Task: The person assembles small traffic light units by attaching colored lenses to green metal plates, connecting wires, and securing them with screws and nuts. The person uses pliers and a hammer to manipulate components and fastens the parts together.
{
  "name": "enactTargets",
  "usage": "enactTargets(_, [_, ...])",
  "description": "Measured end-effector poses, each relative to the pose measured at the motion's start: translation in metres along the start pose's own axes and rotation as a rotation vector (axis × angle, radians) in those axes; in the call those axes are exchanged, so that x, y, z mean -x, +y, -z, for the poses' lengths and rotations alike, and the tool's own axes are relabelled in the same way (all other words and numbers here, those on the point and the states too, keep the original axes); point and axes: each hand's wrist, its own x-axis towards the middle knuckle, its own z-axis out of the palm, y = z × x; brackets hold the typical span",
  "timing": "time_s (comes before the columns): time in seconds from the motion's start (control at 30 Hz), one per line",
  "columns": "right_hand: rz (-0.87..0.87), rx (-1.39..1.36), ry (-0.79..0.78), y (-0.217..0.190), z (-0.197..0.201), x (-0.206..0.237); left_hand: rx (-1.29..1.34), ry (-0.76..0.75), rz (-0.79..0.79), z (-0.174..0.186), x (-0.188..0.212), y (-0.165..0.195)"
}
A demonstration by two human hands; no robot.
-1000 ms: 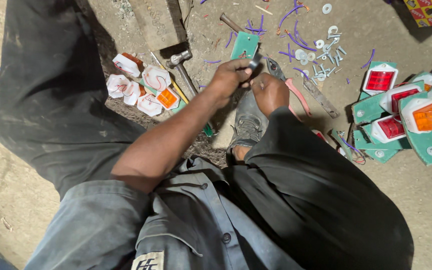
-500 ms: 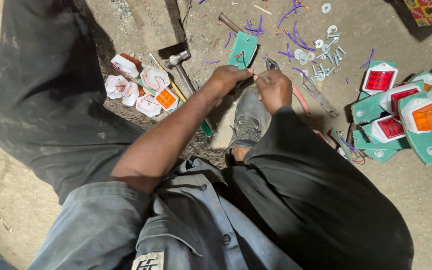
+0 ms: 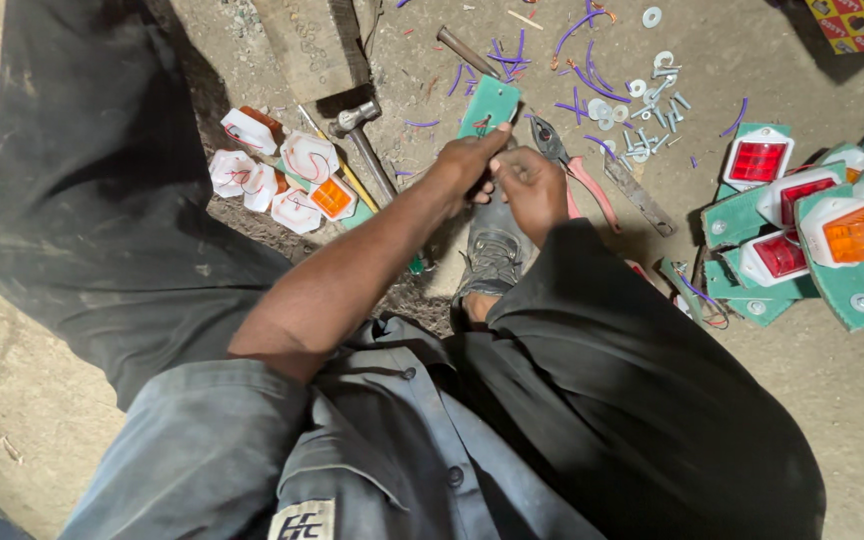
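Hammer (image 3: 367,140) on ground left of my hands. Left hand (image 3: 467,165) pinches green plate (image 3: 489,107) by its near edge; right hand (image 3: 532,190) closed just beside, touching left, what it holds hidden. Pliers (image 3: 572,170) right.

A grey-blue buttoned shirt (image 3: 372,440) with rolled sleeves is worn, with black trousers (image 3: 652,400) and a dusty dark shoe (image 3: 492,250).

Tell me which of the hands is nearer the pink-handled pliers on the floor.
Right. The right hand sits just beside the pliers, nearly touching the handles. The left hand is farther off, on the far side of the right hand, by the green plate.
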Motion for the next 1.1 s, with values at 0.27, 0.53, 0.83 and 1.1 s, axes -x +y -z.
enactTargets(0.27, [0.062, 0.501, -0.145, -0.007, 0.028, -0.016, -0.284, -0.128, -0.113, 0.028, 0.004, -0.015])
enactTargets(0.53, [-0.009, 0.485, -0.047, -0.033, 0.013, -0.03, -0.439, -0.108, -0.107, 0.027, 0.003, -0.003])
enactTargets(0.83, [0.046, 0.715, -0.003, -0.015, 0.006, -0.036, -0.699, -0.024, -0.214, 0.024, 0.024, -0.003])
enactTargets(1.1, [-0.358, 0.129, -0.013, 0.014, -0.005, -0.036, -0.761, -0.006, -0.458, 0.037, 0.044, -0.024])
